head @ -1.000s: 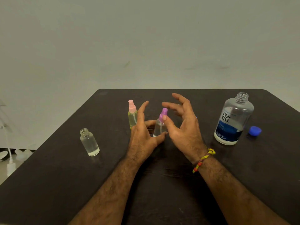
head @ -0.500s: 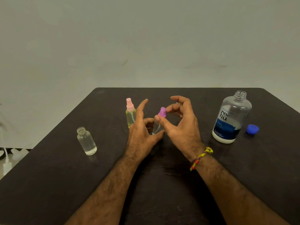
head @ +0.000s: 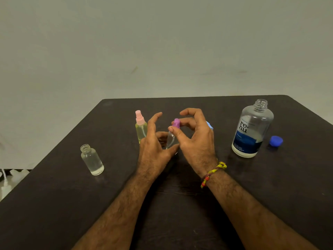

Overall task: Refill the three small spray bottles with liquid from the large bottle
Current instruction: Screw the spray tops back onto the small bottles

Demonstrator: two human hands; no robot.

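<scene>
Fingers [head: 183,122] of right hand [head: 196,141] pinch purple sprayer [head: 176,123] | left hand [head: 155,147] curled round small bottle [head: 170,140] | bench [head: 54,204]

A plain, pale grey-green wall [head: 162,42] fills the upper half of the view, unbroken except for a few faint smudges and scuff marks. In front of it stands a dark, matte counter [head: 54,204] with rounded far corners, its surface showing light scratches and a dull sheen under soft, even light. Past its left edge, some white objects [head: 10,175] lie low and too blurred to identify.
</scene>
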